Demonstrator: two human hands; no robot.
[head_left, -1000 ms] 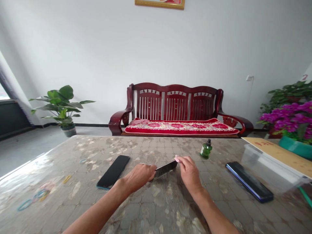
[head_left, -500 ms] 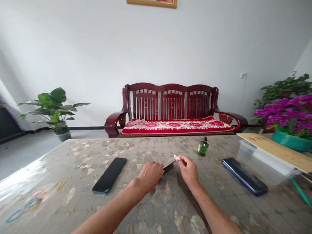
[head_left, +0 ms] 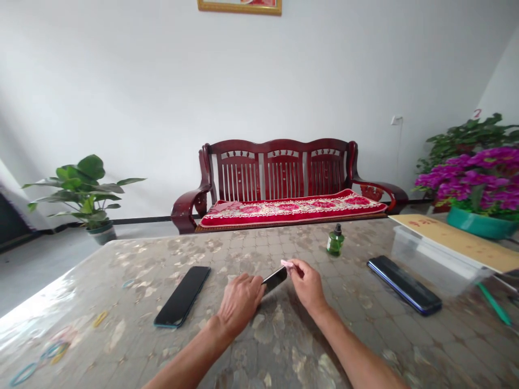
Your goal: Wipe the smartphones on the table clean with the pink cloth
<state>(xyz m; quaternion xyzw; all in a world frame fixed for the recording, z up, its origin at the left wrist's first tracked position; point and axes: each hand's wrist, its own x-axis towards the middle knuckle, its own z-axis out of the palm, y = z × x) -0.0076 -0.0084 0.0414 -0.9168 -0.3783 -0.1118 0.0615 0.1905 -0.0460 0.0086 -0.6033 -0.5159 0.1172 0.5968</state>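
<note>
A phone (head_left: 275,279) with a dark screen is tilted above the table, and my left hand (head_left: 243,297) is closed round its near left end. At the far right end, my right hand (head_left: 305,281) pinches a small pale pink cloth (head_left: 287,263) against or right beside the phone's edge; I cannot tell whether it touches. A green bottle (head_left: 335,241) with a black cap stands beyond my right hand. On the left lies another black phone (head_left: 182,297), and a dark phone with a blue edge (head_left: 403,284) lies on the right.
The patterned table (head_left: 227,362) spreads under everything. Several coloured rubber bands (head_left: 54,351) lie at the left. A clear plastic box (head_left: 438,262) with a tan board (head_left: 458,243) over it and a teal flower pot (head_left: 480,222) stand at the right. A wooden bench (head_left: 284,162) is behind.
The phone in my left hand has turned so its dark face shows more toward me. My right hand stays at its far end with the pink cloth. The view has shifted slightly.
</note>
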